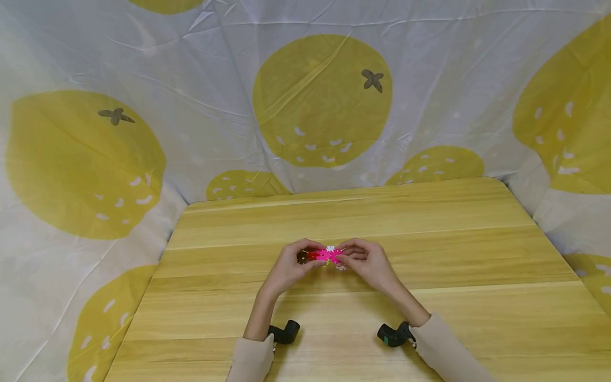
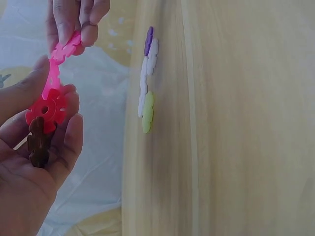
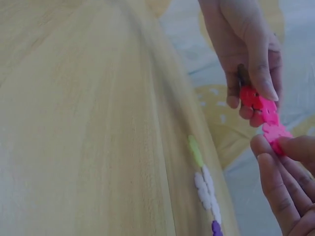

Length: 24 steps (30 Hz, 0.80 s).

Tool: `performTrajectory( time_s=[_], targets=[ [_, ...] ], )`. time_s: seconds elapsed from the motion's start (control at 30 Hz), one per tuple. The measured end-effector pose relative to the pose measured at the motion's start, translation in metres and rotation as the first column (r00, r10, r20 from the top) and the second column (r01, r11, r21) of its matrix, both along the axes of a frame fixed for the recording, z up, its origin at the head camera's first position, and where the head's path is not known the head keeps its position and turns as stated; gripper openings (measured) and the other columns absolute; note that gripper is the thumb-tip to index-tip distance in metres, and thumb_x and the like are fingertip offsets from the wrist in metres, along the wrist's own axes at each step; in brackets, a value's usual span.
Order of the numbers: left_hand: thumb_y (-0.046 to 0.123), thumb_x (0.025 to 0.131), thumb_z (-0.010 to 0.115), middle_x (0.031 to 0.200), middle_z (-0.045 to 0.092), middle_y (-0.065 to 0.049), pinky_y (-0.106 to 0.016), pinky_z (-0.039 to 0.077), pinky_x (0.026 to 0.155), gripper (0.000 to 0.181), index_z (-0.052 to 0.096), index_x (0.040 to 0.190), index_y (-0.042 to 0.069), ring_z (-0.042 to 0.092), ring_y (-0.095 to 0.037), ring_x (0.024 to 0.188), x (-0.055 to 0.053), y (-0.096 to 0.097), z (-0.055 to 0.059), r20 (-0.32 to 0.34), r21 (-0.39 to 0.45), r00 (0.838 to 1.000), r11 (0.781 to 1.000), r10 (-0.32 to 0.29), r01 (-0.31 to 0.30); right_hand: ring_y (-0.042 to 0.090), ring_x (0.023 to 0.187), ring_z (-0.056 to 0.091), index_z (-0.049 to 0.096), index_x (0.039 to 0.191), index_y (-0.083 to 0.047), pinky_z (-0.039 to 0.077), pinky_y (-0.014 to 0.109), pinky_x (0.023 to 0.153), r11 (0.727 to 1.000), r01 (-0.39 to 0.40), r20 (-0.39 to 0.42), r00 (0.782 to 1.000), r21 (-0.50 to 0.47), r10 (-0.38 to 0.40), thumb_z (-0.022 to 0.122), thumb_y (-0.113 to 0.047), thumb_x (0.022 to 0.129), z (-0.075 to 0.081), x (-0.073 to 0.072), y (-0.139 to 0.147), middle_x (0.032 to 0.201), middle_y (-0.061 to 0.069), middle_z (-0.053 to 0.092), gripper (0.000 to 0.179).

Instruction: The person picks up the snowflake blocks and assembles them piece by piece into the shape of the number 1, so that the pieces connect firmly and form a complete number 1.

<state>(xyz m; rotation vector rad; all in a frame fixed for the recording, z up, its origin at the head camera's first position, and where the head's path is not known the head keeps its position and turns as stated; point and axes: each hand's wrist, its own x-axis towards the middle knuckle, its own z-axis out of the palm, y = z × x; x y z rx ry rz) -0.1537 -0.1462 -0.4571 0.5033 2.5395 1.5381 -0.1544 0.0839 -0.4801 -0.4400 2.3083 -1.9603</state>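
Both hands hold a short chain of notched plastic snowflake discs above the table. From the left hand's side it runs from a brown disc [image 2: 39, 142] to a red disc [image 2: 49, 108], then a pink disc [image 2: 51, 81] and a second pink disc [image 2: 66, 49] at the end. My left hand [image 1: 292, 265] grips the chain, its thumb on the pink part and the brown disc lying against its curled fingers. The end pink disc is pinched by my right hand [image 1: 372, 260], thumb against fingers, which partly hide it.
Loose discs lie in a row on the wooden table [image 1: 477, 254]: a yellow-green disc [image 2: 147, 113], two white discs [image 2: 143, 86] and a purple disc [image 2: 149, 40]. A cloth with printed yellow fruit [image 1: 324, 101] hangs behind. Black wrist devices [image 1: 286, 331] sit at both cuffs.
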Motion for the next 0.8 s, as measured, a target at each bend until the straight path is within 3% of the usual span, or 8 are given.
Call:
performTrajectory(
  time_s=[0.5, 0.8],
  targets=[
    [0.014, 0.090, 0.082, 0.107, 0.075, -0.003, -0.022, 0.052, 0.072, 0.023, 0.079, 0.112, 0.015, 0.060, -0.015, 0.085, 0.0011, -0.0034, 0.0027, -0.022, 0.038, 0.999, 0.999, -0.034, 0.035, 0.015, 0.091, 0.078, 0.080, 0.108, -0.009, 0.061, 0.023, 0.080, 1.000, 0.013, -0.127, 0.992, -0.014, -0.015, 0.078, -0.011, 0.093, -0.0025, 0.0042, -0.0001, 0.105, 0.012, 0.080, 0.016],
    [0.013, 0.086, 0.084, 0.101, 0.074, -0.007, -0.019, 0.051, 0.069, 0.023, 0.082, 0.110, 0.012, 0.060, -0.015, 0.084, 0.0019, -0.0006, 0.0049, -0.013, 0.112, 1.000, 0.993, -0.029, 0.030, 0.016, 0.087, 0.078, 0.082, 0.105, -0.008, 0.063, 0.026, 0.076, 0.999, -0.016, -0.122, 0.992, -0.038, 0.011, 0.078, -0.010, 0.092, 0.0026, 0.0064, 0.0019, 0.104, 0.013, 0.080, 0.014]
  ],
)
